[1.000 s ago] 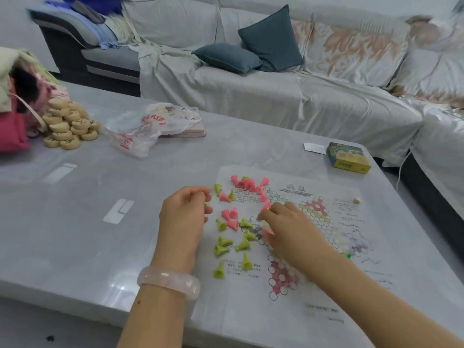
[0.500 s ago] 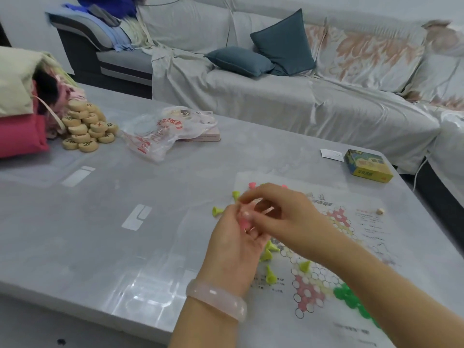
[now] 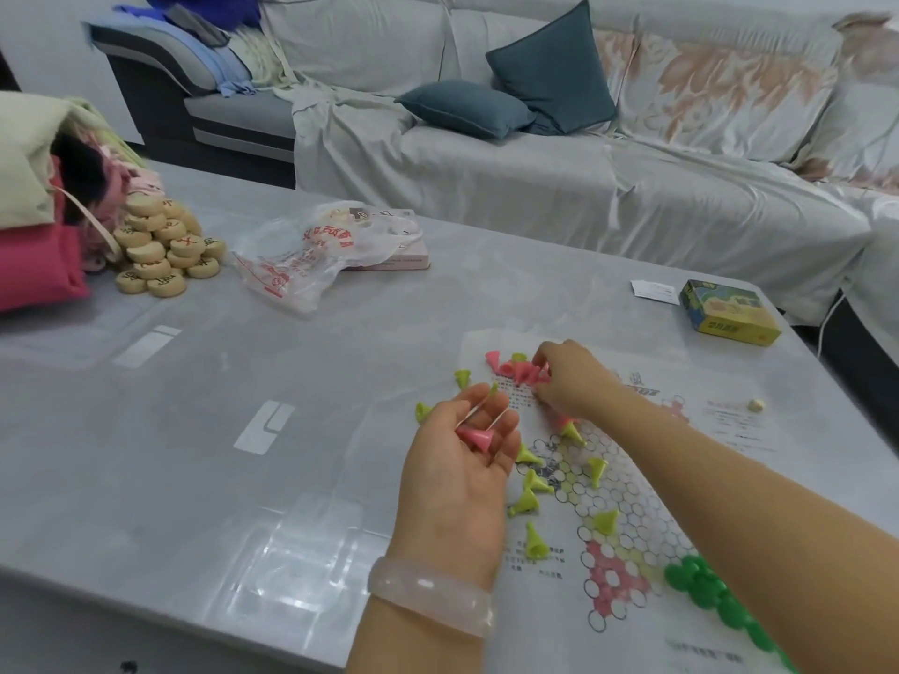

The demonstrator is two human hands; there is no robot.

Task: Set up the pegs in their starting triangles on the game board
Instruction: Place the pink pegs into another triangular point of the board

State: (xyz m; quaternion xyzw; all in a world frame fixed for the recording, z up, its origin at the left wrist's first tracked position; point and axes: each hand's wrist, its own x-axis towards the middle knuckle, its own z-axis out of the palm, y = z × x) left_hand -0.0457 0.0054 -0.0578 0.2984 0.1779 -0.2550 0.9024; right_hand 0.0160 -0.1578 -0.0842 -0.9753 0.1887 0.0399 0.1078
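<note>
A left hand (image 3: 462, 459) cradles a pink cone-shaped plastic peg (image 3: 476, 436) in loosely curled fingers while the right hand (image 3: 566, 377) pinches among pink pegs (image 3: 518, 369) on the printed paper game board (image 3: 632, 518) on the grey table (image 3: 194, 430).

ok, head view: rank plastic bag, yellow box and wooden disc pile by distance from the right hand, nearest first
1. Yellow box: on the table, to the right of the right hand and beyond it.
2. Plastic bag: far left of the hand, mid-table.
3. Wooden disc pile: farthest, at the table's left edge.

Pegs (image 3: 532, 484) on board (image 3: 627, 522) (box (image 3: 727, 311) behind).
</note>
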